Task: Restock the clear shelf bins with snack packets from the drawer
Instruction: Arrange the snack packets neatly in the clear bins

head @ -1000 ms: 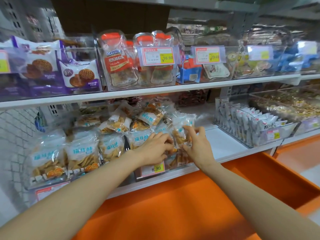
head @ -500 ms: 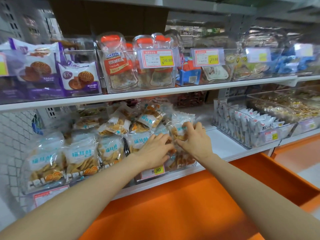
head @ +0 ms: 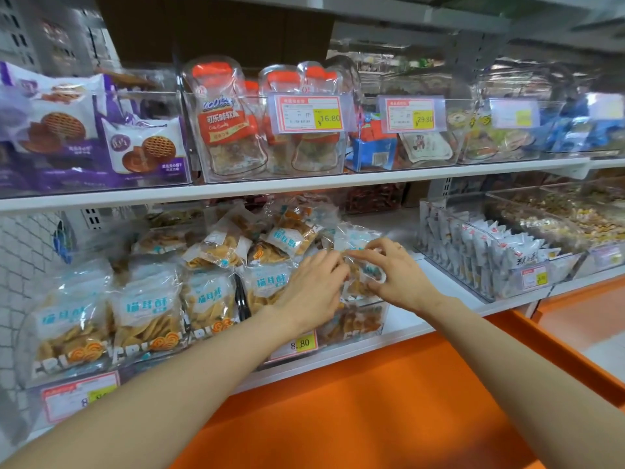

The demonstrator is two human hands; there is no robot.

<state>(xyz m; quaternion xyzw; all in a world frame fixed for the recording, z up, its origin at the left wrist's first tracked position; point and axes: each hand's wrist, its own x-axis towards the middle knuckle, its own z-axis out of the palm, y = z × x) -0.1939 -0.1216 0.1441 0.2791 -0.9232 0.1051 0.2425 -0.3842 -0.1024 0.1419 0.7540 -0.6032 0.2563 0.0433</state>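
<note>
A clear shelf bin (head: 368,324) on the lower shelf holds several clear snack packets with blue-and-white labels and golden crisps. My right hand (head: 397,275) pinches the top of one such packet (head: 355,240) at the bin's right end. Just left of it, my left hand (head: 309,287) reaches in with curled fingers on the same packet, covering its lower part. More packets (head: 267,282) of the same snack stand and lie heaped to the left. The orange drawer (head: 389,401) is pulled out below the shelf, under my forearms.
A second clear bin of the same packets (head: 142,313) stands at the left. White sachets fill a bin (head: 490,258) at the right. The upper shelf (head: 304,184) carries bins of purple biscuit packs, candy pouches and price tags. Bare white shelf (head: 426,275) lies right of my hands.
Both hands have risen a little and come closer together on the packet at the bin's right end. My right hand has shifted from its side to its top edge.
</note>
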